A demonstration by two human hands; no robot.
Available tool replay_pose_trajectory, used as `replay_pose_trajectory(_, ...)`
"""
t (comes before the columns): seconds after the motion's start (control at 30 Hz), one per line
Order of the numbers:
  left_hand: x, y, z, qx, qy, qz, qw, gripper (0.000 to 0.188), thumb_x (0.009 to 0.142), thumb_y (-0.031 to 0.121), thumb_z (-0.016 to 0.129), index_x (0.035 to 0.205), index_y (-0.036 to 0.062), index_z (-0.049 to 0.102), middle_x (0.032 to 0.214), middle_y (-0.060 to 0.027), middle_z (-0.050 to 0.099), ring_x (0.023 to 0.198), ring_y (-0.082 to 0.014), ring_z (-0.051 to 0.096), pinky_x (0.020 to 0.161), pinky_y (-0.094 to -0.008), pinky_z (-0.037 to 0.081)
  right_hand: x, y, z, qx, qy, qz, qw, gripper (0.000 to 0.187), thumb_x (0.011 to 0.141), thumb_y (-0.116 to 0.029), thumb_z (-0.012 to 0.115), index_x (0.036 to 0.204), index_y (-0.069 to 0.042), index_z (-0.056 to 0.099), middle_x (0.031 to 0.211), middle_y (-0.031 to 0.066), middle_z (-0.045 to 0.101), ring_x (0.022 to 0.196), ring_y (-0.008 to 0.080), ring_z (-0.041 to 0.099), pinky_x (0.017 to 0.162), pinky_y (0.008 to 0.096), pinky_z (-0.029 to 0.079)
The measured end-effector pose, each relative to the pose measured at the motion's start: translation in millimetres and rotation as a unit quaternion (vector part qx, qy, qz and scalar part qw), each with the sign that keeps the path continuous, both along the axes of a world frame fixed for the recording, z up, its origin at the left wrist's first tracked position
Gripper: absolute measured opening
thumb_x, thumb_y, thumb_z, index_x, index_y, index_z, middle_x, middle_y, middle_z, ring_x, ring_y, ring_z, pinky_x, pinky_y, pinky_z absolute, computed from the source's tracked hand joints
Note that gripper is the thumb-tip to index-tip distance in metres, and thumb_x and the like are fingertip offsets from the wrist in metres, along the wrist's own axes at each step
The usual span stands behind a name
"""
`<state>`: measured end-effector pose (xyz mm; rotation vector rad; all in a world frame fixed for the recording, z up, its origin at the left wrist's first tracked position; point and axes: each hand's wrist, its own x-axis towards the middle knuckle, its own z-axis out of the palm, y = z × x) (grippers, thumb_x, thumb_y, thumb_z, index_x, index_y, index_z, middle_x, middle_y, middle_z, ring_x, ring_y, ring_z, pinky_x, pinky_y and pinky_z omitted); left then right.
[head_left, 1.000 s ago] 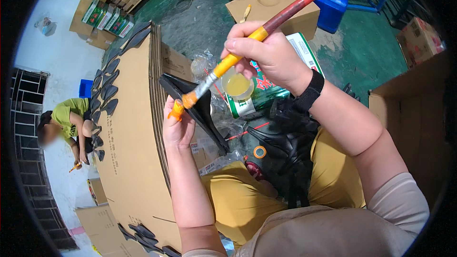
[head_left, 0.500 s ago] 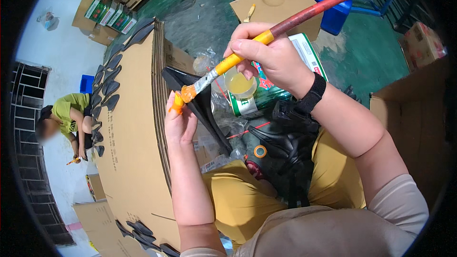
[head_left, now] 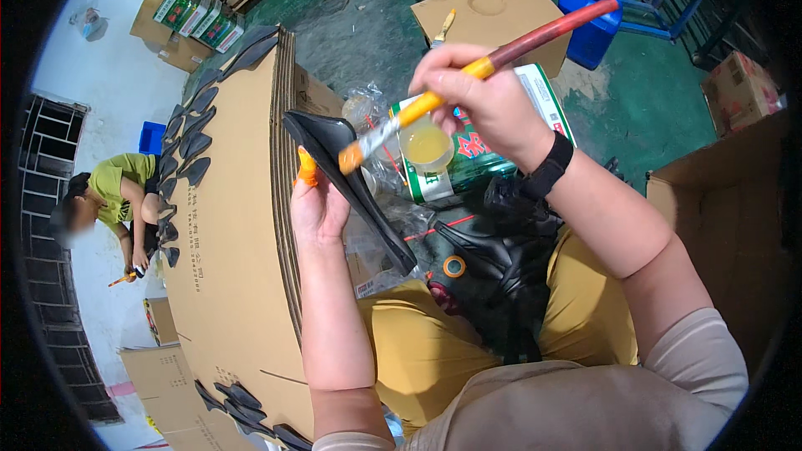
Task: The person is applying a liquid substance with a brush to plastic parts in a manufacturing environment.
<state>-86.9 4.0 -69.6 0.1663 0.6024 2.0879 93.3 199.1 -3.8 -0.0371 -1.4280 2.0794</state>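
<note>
My left hand (head_left: pixel 322 213) grips a long black shoe sole (head_left: pixel 368 205) from beneath, tilted with its broad end up and its narrow end down toward my lap. An orange cover (head_left: pixel 307 167) sits on one finger beside the sole's edge. Between the fingers of my right hand (head_left: pixel 501 108) is a paintbrush (head_left: pixel 418 108) with a yellow and red handle. Its orange-stained bristles lie at the sole's upper face; whether they touch it I cannot tell. Behind the brush, a clear cup (head_left: pixel 428 149) of yellowish liquid rests on a green-and-white can (head_left: pixel 434 190).
Stacked cardboard (head_left: pixel 242 200) stands at my left, several black soles (head_left: pixel 196 146) along its far edge. Beyond it a person (head_left: pixel 125 192) in a green shirt holds a brush. More black soles (head_left: pixel 484 255) lie below my hands. A blue jug (head_left: pixel 589 33) and cardboard box (head_left: pixel 501 12) stand ahead.
The bristles have moved right, from the orange-covered finger to over the sole. The sole has turned slightly, showing more of its upper face. The person at left has lowered their hands a little.
</note>
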Motion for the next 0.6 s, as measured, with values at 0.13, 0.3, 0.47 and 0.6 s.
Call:
replay_pose_trajectory(0.13,-12,2,-6,0.002,-0.017,-0.015,1.000,0.031,0.091,0.020,0.051,0.114,-0.0006,0.055,0.116,-0.0125,0.058,0.109,-0.0240,0.054,0.098,-0.0397,0.041,-10,38,-27,0.018,-0.075,-0.090,0.993,0.020,0.086,-0.021,0.056,0.082,-0.002,0.063,0.061,0.0017,0.056,0.049,0.0064,0.051,0.045,0.0193,0.041)
replay_pose_trajectory(0.3,-15,11,-7,-0.024,-0.034,0.018,0.999,0.031,0.092,0.022,0.048,0.111,-0.0007,0.058,0.111,-0.0156,0.060,0.101,-0.0273,0.058,0.090,-0.0410,0.046,-20,36,-74,0.225,-0.295,-0.123,0.921,0.027,0.080,-0.026,0.063,0.074,0.000,0.063,0.063,0.0076,0.059,0.052,0.0157,0.056,0.051,0.0275,0.045)
replay_pose_trajectory(0.47,-22,13,-16,-0.001,-0.031,-0.010,0.999,0.032,0.092,0.023,0.049,0.112,-0.0001,0.057,0.114,-0.0148,0.059,0.107,-0.0256,0.056,0.095,-0.0409,0.044,-28,37,-99,0.351,-0.276,-0.101,0.889,0.024,0.079,-0.023,0.064,0.079,0.001,0.063,0.067,0.0132,0.060,0.064,0.0245,0.058,0.063,0.0342,0.045)
replay_pose_trajectory(0.6,-21,13,-19,-0.001,-0.015,-0.019,1.000,0.032,0.092,0.023,0.049,0.114,-0.0001,0.056,0.115,-0.0147,0.059,0.107,-0.0258,0.056,0.095,-0.0409,0.044,-31,37,-87,0.380,-0.261,-0.106,0.881,0.019,0.076,-0.018,0.061,0.074,0.000,0.062,0.070,0.0155,0.061,0.067,0.0290,0.060,0.065,0.0354,0.047)
